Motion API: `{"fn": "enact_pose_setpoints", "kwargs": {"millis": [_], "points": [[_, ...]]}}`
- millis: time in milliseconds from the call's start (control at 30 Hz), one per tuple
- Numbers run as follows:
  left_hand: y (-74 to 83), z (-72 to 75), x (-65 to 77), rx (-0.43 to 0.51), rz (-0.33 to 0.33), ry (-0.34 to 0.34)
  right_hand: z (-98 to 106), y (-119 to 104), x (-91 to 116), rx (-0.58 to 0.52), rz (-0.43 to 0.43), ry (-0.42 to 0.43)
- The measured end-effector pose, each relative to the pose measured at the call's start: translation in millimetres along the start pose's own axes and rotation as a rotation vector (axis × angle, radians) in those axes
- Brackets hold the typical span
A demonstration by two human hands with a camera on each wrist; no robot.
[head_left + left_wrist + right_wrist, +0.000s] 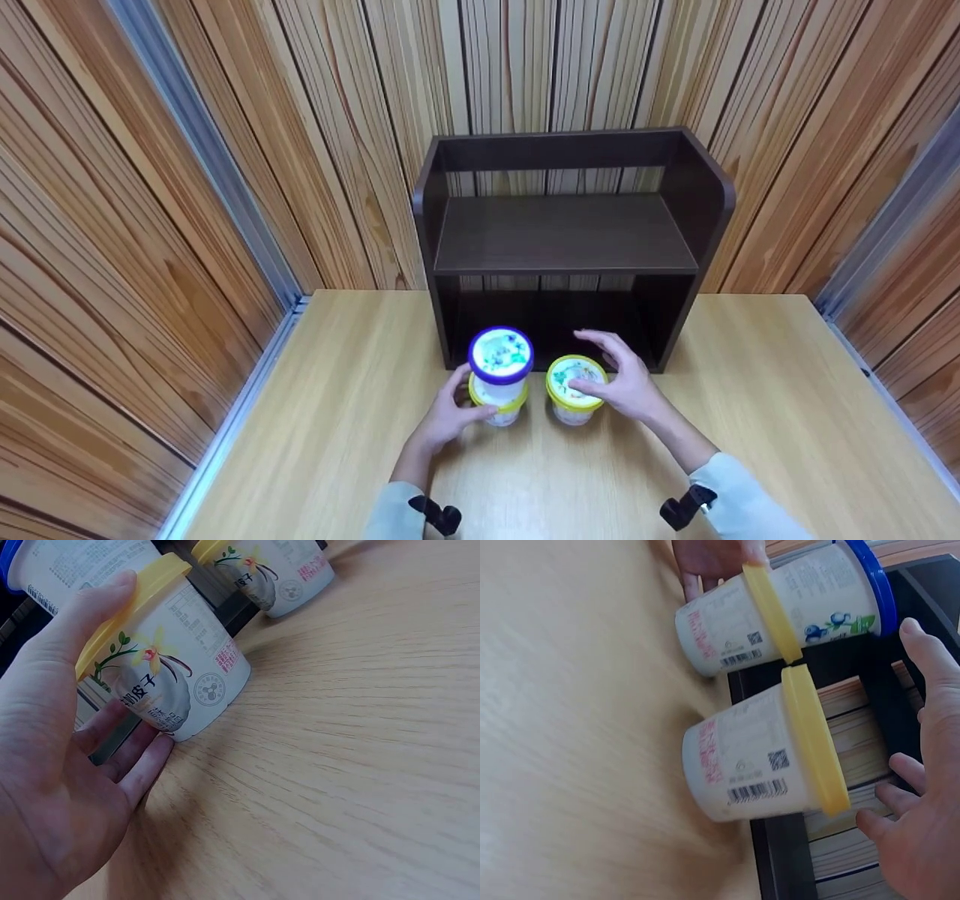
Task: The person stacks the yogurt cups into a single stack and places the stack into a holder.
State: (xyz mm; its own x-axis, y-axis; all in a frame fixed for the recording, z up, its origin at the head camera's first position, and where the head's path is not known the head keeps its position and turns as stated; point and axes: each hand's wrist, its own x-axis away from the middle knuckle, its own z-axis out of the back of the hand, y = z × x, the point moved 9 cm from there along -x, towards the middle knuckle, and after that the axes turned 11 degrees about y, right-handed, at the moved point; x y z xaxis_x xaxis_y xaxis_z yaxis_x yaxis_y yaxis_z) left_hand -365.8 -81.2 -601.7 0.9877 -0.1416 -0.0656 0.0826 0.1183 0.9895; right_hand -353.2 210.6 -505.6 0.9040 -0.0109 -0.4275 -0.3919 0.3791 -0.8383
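Observation:
Two yogurt cups are stacked on the left. A blue-lidded cup [501, 356] stands upright on top of a yellow-lidded cup [191, 645] printed with a vanilla flower. My left hand [444, 421] holds that lower cup, its thumb on the yellow rim and its fingers at the far side. To the right a second yellow-lidded cup [742, 757] stands apart on the table. Above and beside it hovers my right hand [626, 384], fingers spread and holding nothing. In the right wrist view a gap shows between those fingertips and the lid.
A dark brown two-level shelf [566, 232] stands right behind the cups, its lower compartment facing them. Light wooden table [337, 420] extends on both sides and in front. Wood-patterned panels [360, 135] enclose the back and sides.

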Motion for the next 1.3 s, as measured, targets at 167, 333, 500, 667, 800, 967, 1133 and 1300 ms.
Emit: {"fn": "enact_pose_setpoints", "kwargs": {"millis": [167, 333, 500, 667, 800, 967, 1133, 1300], "points": [[-2.0, 0.5, -0.7, -0.004, 0.012, 0.005, 0.5, 10.6, 5.6, 0.007, -0.002, -0.014], [-1.5, -0.2, 0.3, 0.000, 0.009, 0.004, -2.9, 19.1, 12.5, -0.009, -0.020, -0.053], [-0.5, -1.0, 1.5, 0.007, 0.003, -0.003, -6.8, 27.2, 18.1, -0.018, -0.046, -0.076], [-1.9, -0.4, 1.3, 0.011, 0.012, 0.000, -9.5, 34.8, 23.1, -0.019, -0.081, -0.083], [-2.4, -0.5, 1.4, 0.004, 0.014, 0.003, -11.8, 42.6, 26.5, -0.005, -0.126, -0.092], [-1.7, -1.3, 1.1, 0.009, 0.006, -0.003, -14.5, 47.8, 27.8, -0.016, -0.155, -0.095], [-0.1, -1.3, 0.5, 0.007, -0.009, -0.006, -16.2, 49.9, 28.8, -0.025, -0.176, -0.104], [-0.2, -0.9, 0.5, 0.002, 0.000, -0.002, -15.9, 51.3, 30.1, -0.007, -0.180, -0.113]]}}
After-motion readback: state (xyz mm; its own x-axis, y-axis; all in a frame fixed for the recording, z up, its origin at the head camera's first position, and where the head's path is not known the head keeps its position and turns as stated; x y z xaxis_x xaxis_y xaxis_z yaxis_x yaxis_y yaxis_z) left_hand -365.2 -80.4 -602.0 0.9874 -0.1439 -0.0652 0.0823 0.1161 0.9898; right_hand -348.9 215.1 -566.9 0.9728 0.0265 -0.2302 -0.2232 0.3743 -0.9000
